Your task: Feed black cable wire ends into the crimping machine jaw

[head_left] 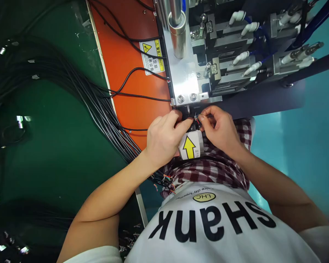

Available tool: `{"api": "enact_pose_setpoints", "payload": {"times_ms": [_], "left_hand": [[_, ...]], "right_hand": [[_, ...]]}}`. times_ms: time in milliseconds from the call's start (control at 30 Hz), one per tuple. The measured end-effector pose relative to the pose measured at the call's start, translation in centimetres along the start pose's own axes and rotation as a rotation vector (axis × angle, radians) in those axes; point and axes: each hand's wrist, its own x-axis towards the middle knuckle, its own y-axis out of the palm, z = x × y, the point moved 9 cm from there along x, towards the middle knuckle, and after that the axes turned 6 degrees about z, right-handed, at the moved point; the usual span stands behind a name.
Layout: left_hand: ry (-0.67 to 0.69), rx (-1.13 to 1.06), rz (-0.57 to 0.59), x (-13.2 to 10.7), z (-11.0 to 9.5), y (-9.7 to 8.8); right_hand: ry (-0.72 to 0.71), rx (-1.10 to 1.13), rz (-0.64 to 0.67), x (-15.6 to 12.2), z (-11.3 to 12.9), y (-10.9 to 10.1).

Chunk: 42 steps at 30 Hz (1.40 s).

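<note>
Though some red shows, the thin wires (pixel 197 121) are too small to make out fully; machine (pixel 183 78) cut off by top edge. Wires lie between left hand (pixel 163 137) and right hand (pixel 222 129), just right of frame centre. Right: thumb and forefinger pinched on them. Left: curled, thumb close by, cannot tell its grip.

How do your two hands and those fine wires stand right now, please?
Left hand and right hand close together at the machine, exact grips unclear. Fine wires, one red, between them. Black cable bundle passing beneath left forearm.
</note>
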Motion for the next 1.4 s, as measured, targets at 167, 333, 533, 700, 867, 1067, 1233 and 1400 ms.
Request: {"api": "enact_pose_setpoints", "payload": {"times_ms": [167,333,533,700,867,1067,1233,1400], "left_hand": [[-0.036,-0.077,0.027,-0.1,0.4,0.3],[-0.027,-0.036,0.017,-0.1,0.4,0.2],[-0.016,-0.033,0.017,-0.2,0.4,0.2],[-0.025,-0.062,0.011,-0.2,0.5,0.2],[-0.030,-0.086,0.018,-0.2,0.5,0.3],[-0.020,-0.081,0.035,-0.2,0.7,0.2],[-0.010,-0.134,0.038,-0.1,0.6,0.0],[-0.005,-0.151,0.041,0.0,0.5,-0.1]], "right_hand": [[0.013,0.165,0.023,0.0,-0.3,-0.2],[-0.076,0.115,-0.113,-0.5,1.0,-0.6],[-0.100,0.132,-0.190,-0.7,0.8,0.2],[-0.095,0.205,-0.165,-0.5,0.3,0.5],[-0.056,0.225,-0.135,-0.2,-0.5,0.7],[0.030,0.274,-0.054,-0.1,-1.4,0.7],[-0.052,0.152,-0.103,-0.5,0.6,0.0],[-0.174,0.035,-0.225,-1.1,2.6,-0.5]]}}
